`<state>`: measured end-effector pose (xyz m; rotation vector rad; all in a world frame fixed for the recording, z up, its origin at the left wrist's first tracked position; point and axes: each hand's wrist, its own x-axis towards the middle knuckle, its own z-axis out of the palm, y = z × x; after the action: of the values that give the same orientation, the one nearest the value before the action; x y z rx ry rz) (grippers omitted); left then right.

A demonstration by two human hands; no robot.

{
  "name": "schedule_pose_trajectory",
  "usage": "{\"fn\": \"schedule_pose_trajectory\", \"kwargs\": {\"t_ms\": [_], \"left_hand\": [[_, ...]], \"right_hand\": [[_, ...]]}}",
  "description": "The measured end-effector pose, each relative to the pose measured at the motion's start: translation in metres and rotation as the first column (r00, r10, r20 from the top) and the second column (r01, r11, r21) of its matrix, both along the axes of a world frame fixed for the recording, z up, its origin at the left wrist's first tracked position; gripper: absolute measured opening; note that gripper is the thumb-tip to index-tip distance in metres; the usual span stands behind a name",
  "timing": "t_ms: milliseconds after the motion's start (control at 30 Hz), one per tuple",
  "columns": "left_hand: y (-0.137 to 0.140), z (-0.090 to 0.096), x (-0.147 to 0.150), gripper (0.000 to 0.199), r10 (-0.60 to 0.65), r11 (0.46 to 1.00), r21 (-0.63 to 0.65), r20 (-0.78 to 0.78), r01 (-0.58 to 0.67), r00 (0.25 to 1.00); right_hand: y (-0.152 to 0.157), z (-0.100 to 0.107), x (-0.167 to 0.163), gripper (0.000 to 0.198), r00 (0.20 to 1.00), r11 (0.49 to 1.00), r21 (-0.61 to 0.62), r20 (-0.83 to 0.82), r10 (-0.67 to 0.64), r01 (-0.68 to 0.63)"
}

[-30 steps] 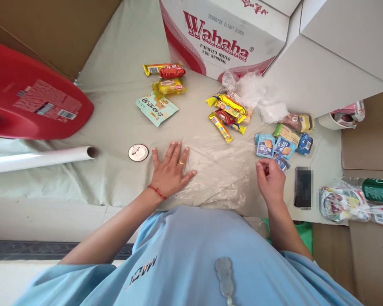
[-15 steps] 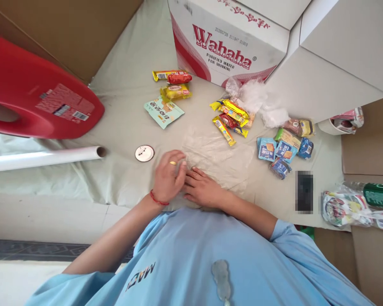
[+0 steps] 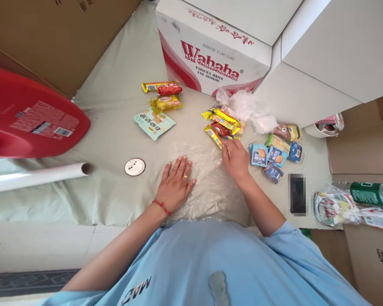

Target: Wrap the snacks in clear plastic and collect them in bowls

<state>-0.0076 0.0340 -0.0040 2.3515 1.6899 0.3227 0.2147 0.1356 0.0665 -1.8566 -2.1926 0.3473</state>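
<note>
My left hand (image 3: 175,182) lies flat with fingers spread on the near part of the cloth, at the left edge of a thin clear plastic bag (image 3: 207,197). A yellow snack stick (image 3: 212,133) in a wrapper lies in front of a small pile of yellow and red snack packets (image 3: 225,120). My right hand (image 3: 236,160) is closed, its fingertips at the near end of that yellow stick, covering this end. Left of the pile are a mint-green snack pouch (image 3: 155,123), a yellow packet (image 3: 166,103) and a red packet (image 3: 170,89).
A round pin badge (image 3: 135,167) lies left of my hands, near a white tube (image 3: 51,173) and a red plastic container (image 3: 41,114). Blue cracker packets (image 3: 259,154) and a blurred dark patch (image 3: 297,194) are at right. A Wahaha carton (image 3: 207,51) stands behind.
My right hand has moved forward and right, from beside my left hand to the yellow snack stick. My left hand has flattened onto the table. The view has shifted slightly.
</note>
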Motion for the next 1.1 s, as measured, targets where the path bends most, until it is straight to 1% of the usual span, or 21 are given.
{"fn": "schedule_pose_trajectory", "kwargs": {"t_ms": [33, 67, 133, 233, 300, 333, 400, 467, 500, 533, 567, 633, 700, 767, 833, 900, 967, 1000, 1033, 1100], "left_hand": [[-0.003, 0.000, 0.001, 0.064, 0.000, 1.000, 0.008, -0.016, 0.001, 1.000], [-0.004, 0.000, 0.002, 0.064, 0.001, 1.000, 0.017, -0.028, -0.001, 1.000], [-0.004, 0.000, 0.003, 0.064, 0.007, 0.999, 0.032, -0.041, -0.006, 0.999], [-0.003, -0.001, 0.002, 0.063, 0.012, 0.999, 0.042, -0.037, -0.010, 0.999], [-0.003, -0.001, 0.001, 0.064, 0.010, 0.999, 0.041, -0.019, -0.009, 1.000], [-0.003, -0.001, 0.001, 0.065, 0.010, 0.999, 0.039, -0.009, -0.009, 1.000], [-0.003, 0.000, 0.001, 0.066, 0.009, 0.999, 0.038, 0.005, -0.009, 1.000], [-0.003, 0.000, 0.001, 0.065, 0.010, 0.999, 0.042, 0.005, -0.010, 1.000], [-0.003, 0.000, 0.001, 0.065, 0.011, 0.999, 0.046, 0.003, -0.011, 1.000], [-0.003, 0.000, 0.001, 0.065, 0.013, 0.999, 0.050, 0.002, -0.013, 1.000], [-0.003, 0.000, 0.001, 0.065, 0.016, 0.998, 0.054, 0.003, -0.016, 1.000], [-0.003, 0.000, 0.002, 0.065, 0.016, 0.998, 0.055, 0.011, -0.017, 1.000], [-0.003, -0.001, 0.002, 0.066, 0.012, 0.999, 0.050, 0.024, -0.014, 1.000], [-0.002, 0.000, 0.002, 0.069, 0.008, 0.999, 0.038, 0.039, -0.009, 0.999], [-0.003, 0.001, 0.001, 0.073, 0.004, 1.000, 0.025, 0.052, -0.005, 0.999], [-0.003, 0.001, 0.001, 0.072, -0.002, 1.000, 0.015, 0.055, 0.001, 0.998], [-0.004, 0.002, 0.001, 0.067, -0.007, 1.000, 0.008, 0.051, 0.006, 0.999], [-0.004, 0.002, 0.001, 0.066, -0.008, 1.000, 0.004, 0.051, 0.008, 0.999], [-0.004, 0.002, 0.002, 0.066, -0.008, 1.000, -0.001, 0.054, 0.008, 0.999], [-0.003, 0.002, 0.005, 0.066, -0.005, 1.000, -0.011, 0.064, 0.006, 0.998]], "right_hand": [[0.016, 0.001, -0.002, 0.039, 0.996, 0.998, -0.058, 0.083, -0.020, 0.024], [0.029, 0.000, -0.006, 0.039, 0.987, 0.993, -0.112, 0.160, -0.012, 0.030], [0.044, -0.002, -0.017, 0.041, 0.958, 0.980, -0.199, 0.282, 0.041, 0.017], [0.042, -0.001, -0.030, 0.041, 0.927, 0.965, -0.262, 0.361, 0.100, -0.002], [0.034, 0.006, -0.029, 0.036, 0.931, 0.958, -0.281, 0.333, 0.152, -0.057], [0.032, 0.012, -0.026, 0.034, 0.937, 0.960, -0.265, 0.304, 0.174, -0.093], [0.037, 0.025, -0.016, 0.035, 0.951, 0.977, -0.164, 0.256, 0.172, -0.133], [0.054, 0.034, -0.004, 0.038, 0.964, 0.996, -0.021, 0.252, 0.090, -0.088], [0.066, 0.035, 0.001, 0.039, 0.963, 0.998, 0.028, 0.264, 0.043, -0.053], [0.078, 0.034, 0.005, 0.038, 0.959, 0.998, 0.051, 0.283, 0.011, -0.027], [0.090, 0.031, 0.008, 0.038, 0.952, 0.998, 0.051, 0.305, 0.004, -0.020], [0.109, 0.019, 0.009, 0.040, 0.935, 0.998, 0.014, 0.350, 0.055, -0.064], [0.119, 0.006, 0.006, 0.047, 0.915, 0.992, -0.024, 0.385, 0.123, -0.123], [0.120, -0.004, 0.003, 0.050, 0.899, 0.991, -0.041, 0.418, 0.133, -0.128], [0.118, -0.007, 0.004, 0.046, 0.885, 0.994, -0.048, 0.453, 0.107, -0.096], [0.114, 0.000, 0.012, 0.043, 0.876, 0.996, -0.067, 0.476, 0.082, -0.057], [0.107, 0.016, 0.026, 0.044, 0.899, 0.997, -0.076, 0.435, 0.044, -0.012], [0.101, 0.027, 0.034, 0.044, 0.927, 0.998, -0.063, 0.376, 0.009, 0.016], [0.092, 0.039, 0.041, 0.043, 0.958, 0.998, -0.045, 0.286, -0.028, 0.042], [0.069, 0.059, 0.050, 0.040, 0.998, 0.997, -0.044, 0.035, -0.058, 0.059]]}}
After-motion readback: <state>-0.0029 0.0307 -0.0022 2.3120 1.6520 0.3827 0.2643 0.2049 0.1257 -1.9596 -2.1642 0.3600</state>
